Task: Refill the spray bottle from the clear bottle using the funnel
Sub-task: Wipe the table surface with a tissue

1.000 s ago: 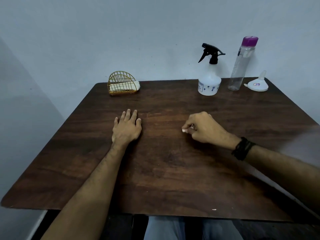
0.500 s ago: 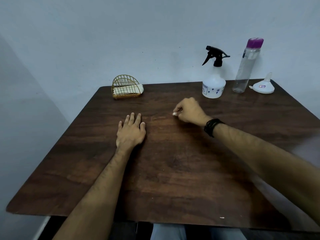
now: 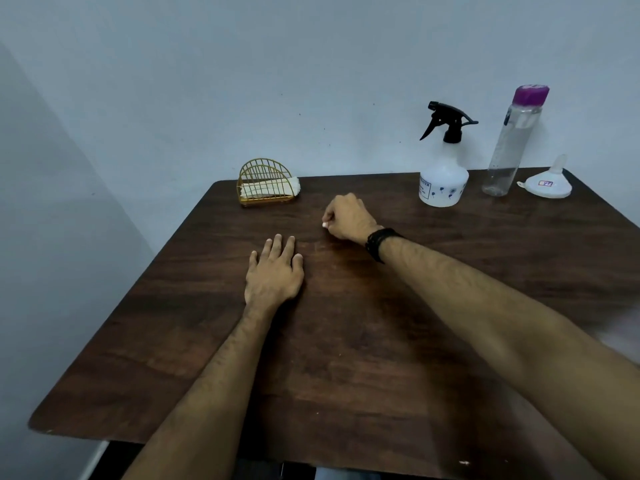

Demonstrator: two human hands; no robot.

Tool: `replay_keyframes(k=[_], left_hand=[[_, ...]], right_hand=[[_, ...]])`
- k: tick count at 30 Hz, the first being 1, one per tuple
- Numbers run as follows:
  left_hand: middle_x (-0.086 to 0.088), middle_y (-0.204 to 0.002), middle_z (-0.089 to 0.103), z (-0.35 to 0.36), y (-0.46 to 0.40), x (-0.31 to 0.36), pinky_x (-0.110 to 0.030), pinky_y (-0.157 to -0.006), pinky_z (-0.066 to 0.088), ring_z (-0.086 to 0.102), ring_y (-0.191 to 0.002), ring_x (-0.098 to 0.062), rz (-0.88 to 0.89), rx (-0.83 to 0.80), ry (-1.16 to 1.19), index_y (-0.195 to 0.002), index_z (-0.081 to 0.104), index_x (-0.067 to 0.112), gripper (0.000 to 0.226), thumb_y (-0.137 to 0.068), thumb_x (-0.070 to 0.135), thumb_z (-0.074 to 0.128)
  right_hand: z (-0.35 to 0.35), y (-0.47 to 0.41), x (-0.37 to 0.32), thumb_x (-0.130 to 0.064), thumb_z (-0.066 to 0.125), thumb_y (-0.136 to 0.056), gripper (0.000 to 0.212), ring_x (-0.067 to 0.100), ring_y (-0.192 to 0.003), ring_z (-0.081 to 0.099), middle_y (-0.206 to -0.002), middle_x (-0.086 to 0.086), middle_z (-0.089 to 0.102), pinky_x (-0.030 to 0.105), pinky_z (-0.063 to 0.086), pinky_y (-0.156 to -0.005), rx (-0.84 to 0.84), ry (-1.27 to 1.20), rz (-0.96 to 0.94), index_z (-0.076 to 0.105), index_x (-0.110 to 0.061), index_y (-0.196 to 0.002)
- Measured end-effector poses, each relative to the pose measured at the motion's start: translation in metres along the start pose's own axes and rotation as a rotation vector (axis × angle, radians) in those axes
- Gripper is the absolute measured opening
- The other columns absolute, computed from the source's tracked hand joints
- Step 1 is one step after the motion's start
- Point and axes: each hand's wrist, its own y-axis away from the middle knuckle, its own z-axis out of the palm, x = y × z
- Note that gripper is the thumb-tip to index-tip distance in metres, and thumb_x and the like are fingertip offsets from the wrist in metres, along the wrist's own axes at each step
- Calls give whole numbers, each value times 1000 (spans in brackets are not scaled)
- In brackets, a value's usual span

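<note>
No refilling is judged begun: the spray bottle (image 3: 444,181) is seen still capped, the clear bottle (image 3: 506,150) closed, the funnel (image 3: 547,186) inverted, all at upper right of the counter (image 3: 346,358). The left hand (image 3: 275,273) is laid flat, fingers together. A small white item (image 3: 325,225) is pinched by the curled right hand (image 3: 348,216).

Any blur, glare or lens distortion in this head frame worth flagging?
Head view: dim, flat light, no glare; the right forearm smears toward the right edge, while the spray bottle, clear bottle and funnel stay fairly sharp; the wide lens leans the clear bottle.
</note>
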Motion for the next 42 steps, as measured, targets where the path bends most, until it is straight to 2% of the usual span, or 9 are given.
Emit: replay_keyframes(k=[8,15,18,20,24,28,33,36,42], left_hand=[[-3,-167,7,-2,-4,-4,-49,-123,7,5,-154,-20,20,-27,-10,-159,13,27,57,-106,45,18],[-4,-167,7,-5,1,-2,-48,-124,6,5,-154,-21,6,-38,-16,-160,12,26,59,-105,47,16],[-4,-167,8,-4,0,-2,-49,-124,6,6,-154,-21,5,-34,-11,-159,13,25,59,-105,47,16],[-4,-167,8,-3,-2,-3,-49,-124,6,6,-154,-21,-1,-32,-15,-159,13,25,60,-104,48,16],[-4,-167,8,-1,-3,-2,-49,-124,6,6,-154,-21,-8,-30,-14,-159,13,26,60,-104,49,15],[-4,-167,7,-3,2,-1,-48,-124,6,5,-154,-22,-8,-26,-21,-160,13,25,61,-104,50,15],[-3,-167,6,-3,6,-1,-46,-124,5,3,-154,-21,-24,-43,-21,-160,12,25,62,-104,52,15],[-3,-168,5,-3,5,0,-46,-124,4,3,-154,-21,-34,-45,-18,-160,12,25,62,-104,52,15],[-4,-167,6,-1,3,1,-47,-124,5,3,-154,-22,-30,-35,-24,-160,13,24,63,-104,52,15]], right_hand=[[16,45,-28,-16,70,-89,14,17,-102,69,-105,0,76,28,53,-91,-125,4,-209,80,-19,-98],[-43,43,52,-15,73,-84,14,20,-99,72,-100,1,79,33,56,-98,20,70,37,82,-19,-94],[-66,70,88,-14,76,-85,11,12,-89,70,-98,0,79,27,55,-93,41,71,95,83,-18,-94],[-73,95,97,-17,77,-86,11,7,-83,64,-99,-3,77,22,51,-89,31,62,98,82,-20,-95],[-68,156,82,-23,78,-85,8,9,-79,65,-92,-8,74,28,53,-82,24,51,-11,82,-25,-92],[-63,190,75,-23,79,-85,9,-2,-69,58,-84,-14,68,21,50,-73,-23,20,-107,82,-25,-93],[-96,185,126,-23,81,-84,9,14,-83,69,-94,-3,77,31,56,-86,150,47,141,83,-24,-93],[-104,195,136,-22,80,-84,9,10,-79,64,-94,-5,76,32,55,-87,162,70,199,83,-24,-92],[-78,234,87,-26,80,-84,6,6,-72,65,-78,-17,62,25,51,-73,50,7,8,82,-26,-89]])
